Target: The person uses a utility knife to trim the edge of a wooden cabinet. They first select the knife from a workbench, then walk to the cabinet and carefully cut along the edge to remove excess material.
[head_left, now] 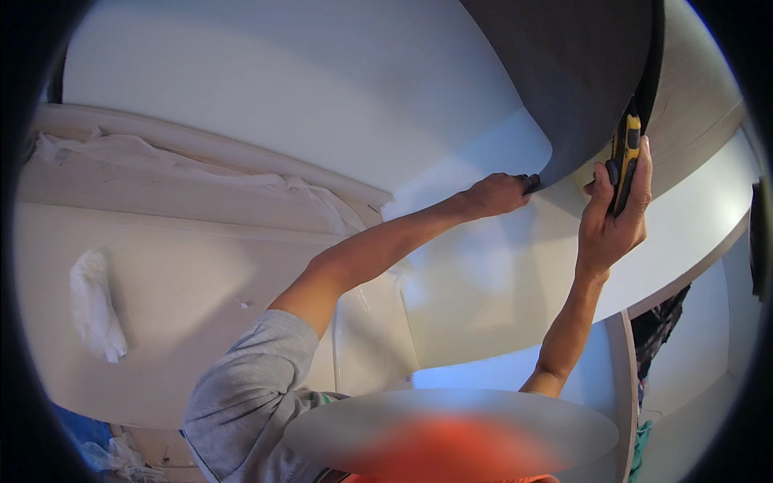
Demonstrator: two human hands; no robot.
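A large dark grey sheet (576, 72) hangs in a curve from the top right, its lower edge bent toward me. My left hand (498, 196) reaches across to that lower edge, its fingers closed on the sheet's end; a small black patch shows at the fingertips. My right hand (616, 233) grips a yellow and black utility knife (626, 157), held upright against the sheet's right-hand edge. Whether its blade is out is hidden by the dark sheet's edge.
A smooth pale panel (282, 88) fills the upper middle. Thin clear film (201, 165) lies along a ledge at the left, with a crumpled white bundle (97, 306) below it. A curved white counter edge (684, 221) runs at the right; dark cloth (660, 326) sits under it.
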